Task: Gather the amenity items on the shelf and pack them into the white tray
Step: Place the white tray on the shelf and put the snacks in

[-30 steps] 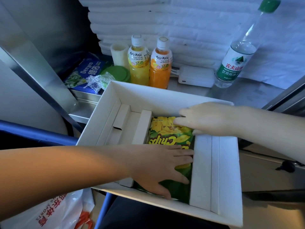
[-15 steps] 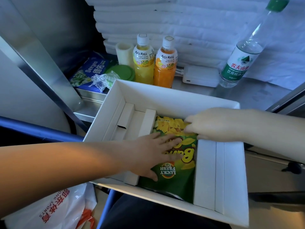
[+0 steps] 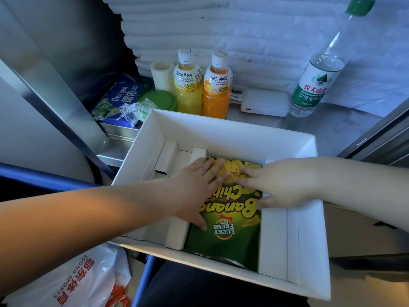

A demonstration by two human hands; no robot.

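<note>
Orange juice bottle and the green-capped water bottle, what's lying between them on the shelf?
A flat white charger lies between the orange juice bottle and the water bottle, head view.

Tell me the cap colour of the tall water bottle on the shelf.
Green; the cap shows best in the head view, the only one given.

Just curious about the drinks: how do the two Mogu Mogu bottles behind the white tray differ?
The yellow bottle holds pale yellow juice; the orange bottle holds deep orange juice. The yellow bottle stands beside a cream cylinder; the orange bottle stands next to a white charger. Both have the same shape, white caps and Mogu Mogu labels, and stand upright on the shelf, outside the white tray.
</note>
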